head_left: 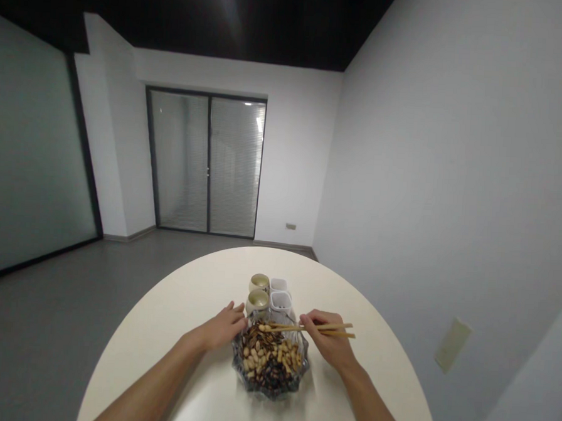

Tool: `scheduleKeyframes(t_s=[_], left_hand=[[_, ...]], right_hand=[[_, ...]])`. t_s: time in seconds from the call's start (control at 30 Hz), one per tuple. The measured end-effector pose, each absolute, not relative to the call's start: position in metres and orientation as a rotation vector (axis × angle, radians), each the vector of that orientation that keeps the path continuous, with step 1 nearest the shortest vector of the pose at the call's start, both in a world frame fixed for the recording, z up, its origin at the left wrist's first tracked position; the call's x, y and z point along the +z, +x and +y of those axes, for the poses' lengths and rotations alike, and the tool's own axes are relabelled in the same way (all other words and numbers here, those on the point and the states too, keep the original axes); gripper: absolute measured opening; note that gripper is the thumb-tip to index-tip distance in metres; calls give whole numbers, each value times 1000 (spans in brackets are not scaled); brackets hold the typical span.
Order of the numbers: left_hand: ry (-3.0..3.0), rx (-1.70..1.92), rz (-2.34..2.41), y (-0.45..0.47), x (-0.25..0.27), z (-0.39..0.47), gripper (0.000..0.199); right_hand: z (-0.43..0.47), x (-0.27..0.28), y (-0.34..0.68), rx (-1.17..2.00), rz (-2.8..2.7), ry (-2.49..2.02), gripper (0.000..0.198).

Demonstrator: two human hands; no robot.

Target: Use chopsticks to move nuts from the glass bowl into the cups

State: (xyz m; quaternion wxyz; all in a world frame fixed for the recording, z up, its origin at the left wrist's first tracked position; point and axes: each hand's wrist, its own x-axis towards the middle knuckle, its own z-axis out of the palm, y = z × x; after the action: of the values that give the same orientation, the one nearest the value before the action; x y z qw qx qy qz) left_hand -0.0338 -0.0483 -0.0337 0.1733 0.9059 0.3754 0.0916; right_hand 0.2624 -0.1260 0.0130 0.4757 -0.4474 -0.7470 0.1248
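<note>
A scalloped glass bowl (305, 362) holds nuts and seeds in separate heaps: brown seeds (255, 338) at the back left, pale pistachio-like nuts (253, 360) at the left, peanuts (290, 354) at the right and dark seeds (275, 375) in front. My right hand (328, 338) is closed on a pair of wooden chopsticks (335, 330). Their tips reach over the back of the bowl, at a peanut (265, 328); whether it is pinched I cannot tell. My left hand (225, 327) rests by the bowl's left rim, fingers outstretched, holding nothing.
Behind the bowl stand two ceramic cups (257, 302) on the left and two white square containers (280, 303) on the right. The nearer container has a few dark bits inside. All stand on a round cream table (202, 275), with a white wall (405, 179) to the right.
</note>
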Motion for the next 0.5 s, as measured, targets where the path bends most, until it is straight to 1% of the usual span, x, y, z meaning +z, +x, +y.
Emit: scheduleKeyframes(t_s=[0.3,0.5], left_hand=[[2583,313,1041,-37,-40,-45,56],[2602,300,1031,-37,-40,-44,54]], right_hand=[[-129,16,260,304,-1809,-1118,43],[-129,15,261,262,-1791,-1091,47]])
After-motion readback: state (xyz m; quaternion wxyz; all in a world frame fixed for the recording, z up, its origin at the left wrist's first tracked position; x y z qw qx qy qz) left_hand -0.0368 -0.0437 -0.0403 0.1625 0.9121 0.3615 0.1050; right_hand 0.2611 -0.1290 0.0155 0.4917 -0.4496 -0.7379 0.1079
